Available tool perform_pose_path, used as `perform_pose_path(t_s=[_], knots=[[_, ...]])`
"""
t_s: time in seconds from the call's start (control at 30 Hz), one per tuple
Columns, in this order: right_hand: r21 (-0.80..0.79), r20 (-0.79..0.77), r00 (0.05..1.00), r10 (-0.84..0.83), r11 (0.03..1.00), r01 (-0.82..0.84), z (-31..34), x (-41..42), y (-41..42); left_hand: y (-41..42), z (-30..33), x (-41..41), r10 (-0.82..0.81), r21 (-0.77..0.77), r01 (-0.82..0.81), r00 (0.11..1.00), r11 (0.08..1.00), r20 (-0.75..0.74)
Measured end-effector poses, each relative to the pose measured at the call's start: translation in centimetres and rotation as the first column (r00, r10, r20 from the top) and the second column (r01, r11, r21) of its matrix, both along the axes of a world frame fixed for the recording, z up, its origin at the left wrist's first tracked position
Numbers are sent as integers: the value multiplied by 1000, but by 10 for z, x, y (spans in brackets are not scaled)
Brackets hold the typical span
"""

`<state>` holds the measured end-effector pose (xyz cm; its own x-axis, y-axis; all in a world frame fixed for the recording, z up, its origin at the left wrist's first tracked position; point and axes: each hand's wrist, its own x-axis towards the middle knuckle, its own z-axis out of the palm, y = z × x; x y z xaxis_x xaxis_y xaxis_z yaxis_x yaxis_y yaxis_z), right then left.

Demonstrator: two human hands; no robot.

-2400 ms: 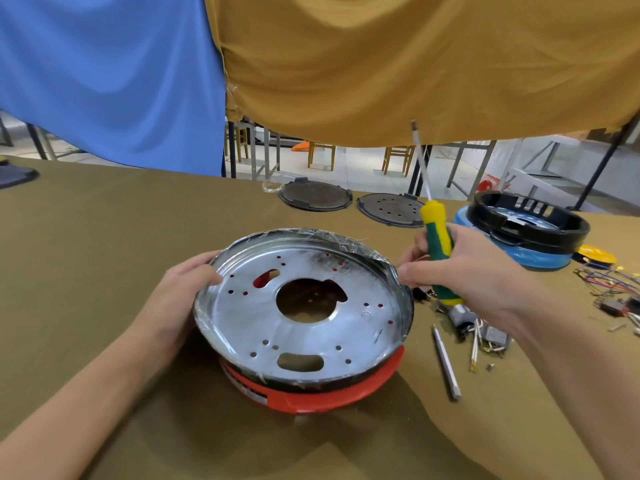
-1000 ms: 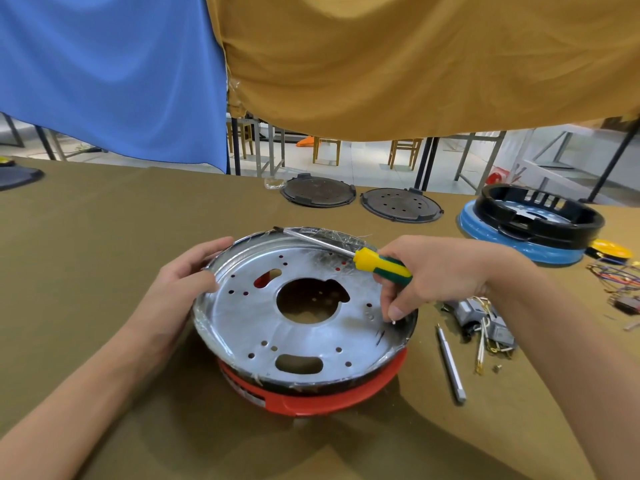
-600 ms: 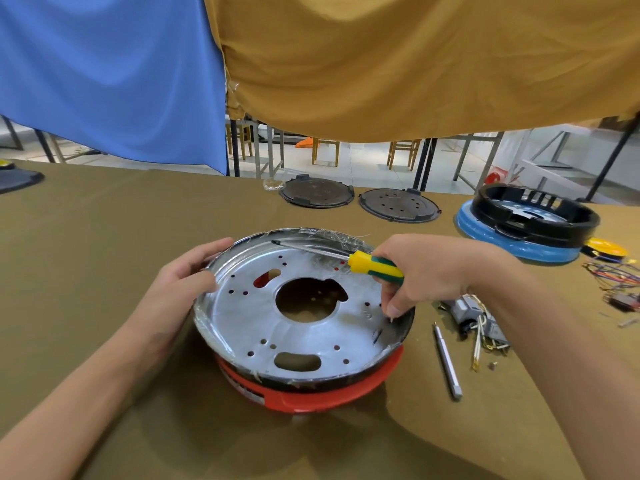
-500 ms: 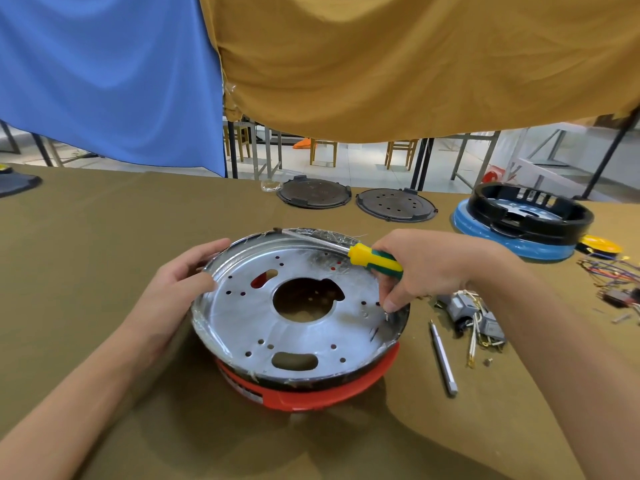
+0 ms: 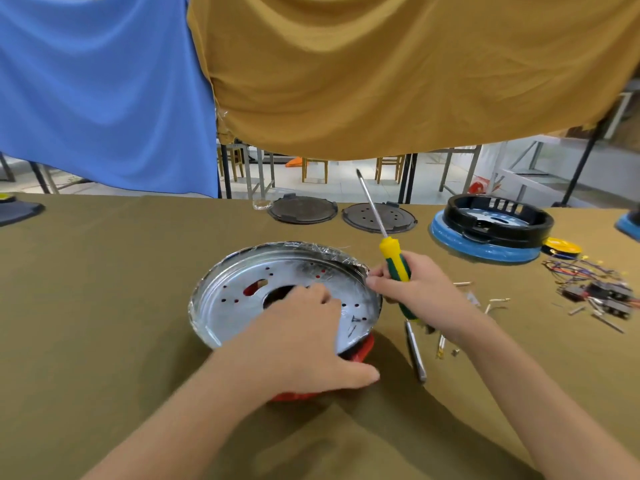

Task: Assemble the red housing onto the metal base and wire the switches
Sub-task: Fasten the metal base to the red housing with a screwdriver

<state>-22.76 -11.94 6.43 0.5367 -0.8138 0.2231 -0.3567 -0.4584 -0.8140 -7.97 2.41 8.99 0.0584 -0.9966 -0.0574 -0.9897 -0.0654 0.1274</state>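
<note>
1. The metal base [image 5: 242,306] sits on the red housing [image 5: 360,349] in the middle of the worktop [image 5: 104,306].
2. The left hand [image 5: 301,341] lies flat over the base's near side, fingers straight and spread toward the centre hole, thumb by the red rim.
3. The right hand [image 5: 412,292] grips a screwdriver [image 5: 394,263], fingers curled round the handle, shaft pointing up and away, at the base's right edge.
4. Small screws [image 5: 355,320] lie on the base.
5. Wired switches [image 5: 595,292] lie well to the right.
</note>
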Motion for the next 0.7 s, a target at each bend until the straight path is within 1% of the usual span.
perform_pose_path(t_s=[0.07,0.17,0.23,0.27,0.3,0.4,0.5,0.6,0.7], knots=[[38,93,993,-73,997,70,-9,0,1,-12,-7,-20,62,10,-62,997,998,40],[120,170,975,-144,985,124,-16,1,-1,-20,-19,-29,97,-68,-92,993,993,74],[181,170,976,-137,978,106,-20,2,-1,-20,-25,-30,92,-110,-86,995,990,44],[207,171,976,-131,974,94,-22,3,0,-21,-24,-29,83,-107,-82,997,991,3],[227,175,976,-129,970,88,-23,4,0,-22,-22,-28,75,-86,-78,997,993,-37],[257,201,972,-119,964,65,-23,5,-1,-31,-11,-16,37,-13,-38,996,999,-77],[289,218,968,-122,956,55,-25,4,-3,-43,-5,-4,-5,-72,-7,988,997,-157],[301,221,967,-127,952,57,-27,4,-3,-50,-6,-2,-53,-142,29,985,989,-167],[290,223,968,-119,956,51,-28,5,-2,-56,-7,-3,-92,-177,70,988,982,-121]])
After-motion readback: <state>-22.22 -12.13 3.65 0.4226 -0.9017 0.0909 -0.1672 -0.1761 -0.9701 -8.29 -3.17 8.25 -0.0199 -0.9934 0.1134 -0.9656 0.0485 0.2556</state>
